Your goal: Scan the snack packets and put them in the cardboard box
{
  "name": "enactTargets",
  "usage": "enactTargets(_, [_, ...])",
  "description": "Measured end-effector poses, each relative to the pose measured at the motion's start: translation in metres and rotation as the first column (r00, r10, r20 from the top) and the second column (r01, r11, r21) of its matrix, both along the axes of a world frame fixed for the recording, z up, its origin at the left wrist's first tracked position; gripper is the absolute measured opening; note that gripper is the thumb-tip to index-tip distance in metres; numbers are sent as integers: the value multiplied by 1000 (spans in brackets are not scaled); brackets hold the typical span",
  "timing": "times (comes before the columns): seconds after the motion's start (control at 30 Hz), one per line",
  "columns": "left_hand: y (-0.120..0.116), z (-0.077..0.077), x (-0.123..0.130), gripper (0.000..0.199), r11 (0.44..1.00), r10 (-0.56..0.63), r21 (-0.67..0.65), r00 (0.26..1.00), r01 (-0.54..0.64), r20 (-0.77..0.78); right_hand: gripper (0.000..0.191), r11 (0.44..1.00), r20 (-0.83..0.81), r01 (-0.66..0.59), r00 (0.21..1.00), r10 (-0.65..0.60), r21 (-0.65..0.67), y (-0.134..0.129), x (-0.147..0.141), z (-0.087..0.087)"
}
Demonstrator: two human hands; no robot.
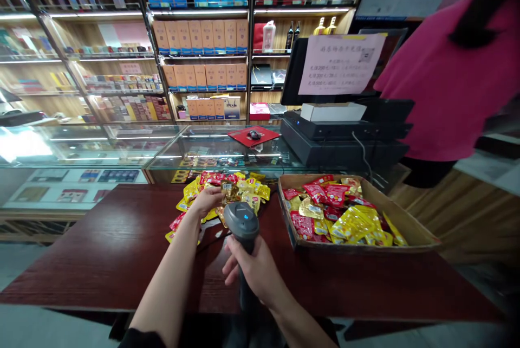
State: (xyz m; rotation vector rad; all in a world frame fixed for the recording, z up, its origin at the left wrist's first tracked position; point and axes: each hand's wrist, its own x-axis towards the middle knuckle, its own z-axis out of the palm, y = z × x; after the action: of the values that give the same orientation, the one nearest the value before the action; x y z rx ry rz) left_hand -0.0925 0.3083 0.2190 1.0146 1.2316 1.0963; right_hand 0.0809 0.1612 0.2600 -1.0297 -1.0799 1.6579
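Observation:
Several red, yellow and gold snack packets (252,188) lie in a loose pile on the dark red-brown table (101,245). Over the pile's left side, my left hand (208,200) is closed on a gold-brown packet (230,191) held by its edge. My right hand (255,266) grips the handle of a dark handheld scanner (242,219), whose head shows a small blue light. Right of the pile, an open cardboard box (290,231) holds more red and yellow packets (353,223).
Behind the table stands a glass display counter (162,147) with a red mat (254,135) and a mouse. A monitor (294,74) bears a paper sign. At the right a person in a pink top (442,77) stands. Lit shelves hold boxes and bottles.

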Motion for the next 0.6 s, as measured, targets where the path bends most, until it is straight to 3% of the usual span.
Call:
enactTargets(0.1, [4,2,1,20,999,-34,-10,998,35,53,49,1000,19,15,1000,-15,7,6,-3,0])
enactTargets(0.27, [6,-12,3,20,997,-35,-59,987,45,156,50,999,31,33,999,-33,21,8,-4,-3])
enactTargets(0.43, [10,-26,-3,27,997,-53,-53,985,62,162,52,998,107,-10,994,4,55,4,-2,-3])
enactTargets(0.6, [13,-26,-7,30,996,-31,-73,989,41,145,47,993,171,-7,985,-14,118,5,0,-6])
